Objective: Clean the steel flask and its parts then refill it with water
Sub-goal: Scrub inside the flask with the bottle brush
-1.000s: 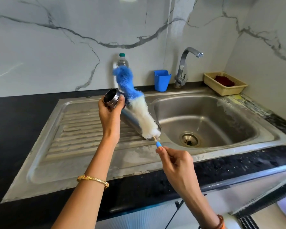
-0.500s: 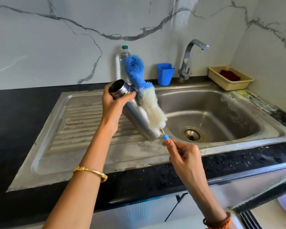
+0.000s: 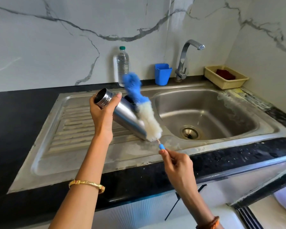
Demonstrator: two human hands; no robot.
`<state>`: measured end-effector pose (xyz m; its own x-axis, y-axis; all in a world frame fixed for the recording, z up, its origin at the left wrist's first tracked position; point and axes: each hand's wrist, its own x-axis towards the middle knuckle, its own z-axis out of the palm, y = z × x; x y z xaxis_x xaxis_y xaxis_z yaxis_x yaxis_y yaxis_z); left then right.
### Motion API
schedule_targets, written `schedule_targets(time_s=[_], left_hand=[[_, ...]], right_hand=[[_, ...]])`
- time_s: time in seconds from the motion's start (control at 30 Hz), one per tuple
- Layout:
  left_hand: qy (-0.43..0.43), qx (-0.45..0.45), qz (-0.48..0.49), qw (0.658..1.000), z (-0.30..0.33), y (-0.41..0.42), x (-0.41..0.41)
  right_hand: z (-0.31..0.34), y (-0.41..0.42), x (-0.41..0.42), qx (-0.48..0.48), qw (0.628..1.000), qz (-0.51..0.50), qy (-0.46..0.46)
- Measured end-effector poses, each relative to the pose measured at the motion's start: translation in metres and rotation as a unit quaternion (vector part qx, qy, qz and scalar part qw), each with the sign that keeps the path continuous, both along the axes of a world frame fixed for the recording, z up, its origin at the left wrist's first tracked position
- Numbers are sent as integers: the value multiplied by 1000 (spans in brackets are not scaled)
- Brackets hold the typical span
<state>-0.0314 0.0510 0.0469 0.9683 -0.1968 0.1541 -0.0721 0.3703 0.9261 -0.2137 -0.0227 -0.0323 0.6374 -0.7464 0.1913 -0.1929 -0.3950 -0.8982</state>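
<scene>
Your left hand [image 3: 102,111] has tilted the flask [image 3: 125,116] flatter over the drainboard, gripping its neck; your right hand [image 3: 177,164] pinches the brush [image 3: 145,113] handle, bristles along the flask's side. Around it, a steel sink [image 3: 205,113] sits in a black counter [image 3: 20,116] under a marble wall [image 3: 56,38], with a tap [image 3: 183,60] behind.

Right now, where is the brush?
Mid-frame in the head view, the brush lies along the right side of the flask above the sink's left rim, its handle pinched by the right hand.
</scene>
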Motion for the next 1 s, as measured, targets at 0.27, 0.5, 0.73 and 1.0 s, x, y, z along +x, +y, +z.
schedule_targets(time_s=[0.27,0.5,0.73,1.0], left_hand=[[-43,41,8,998,-4,9,-8],[5,30,-3,1000,-11,20,1],[-19,0,-6,1000,-8,10,-17],[-23,-28,-5,999,-16,23,-14]], right_hand=[[14,9,5,-22,1000,9,-18],[-10,-10,7,6,997,-63,49],[17,25,16,-56,998,8,-31],[-15,-8,15,9,993,-104,51]])
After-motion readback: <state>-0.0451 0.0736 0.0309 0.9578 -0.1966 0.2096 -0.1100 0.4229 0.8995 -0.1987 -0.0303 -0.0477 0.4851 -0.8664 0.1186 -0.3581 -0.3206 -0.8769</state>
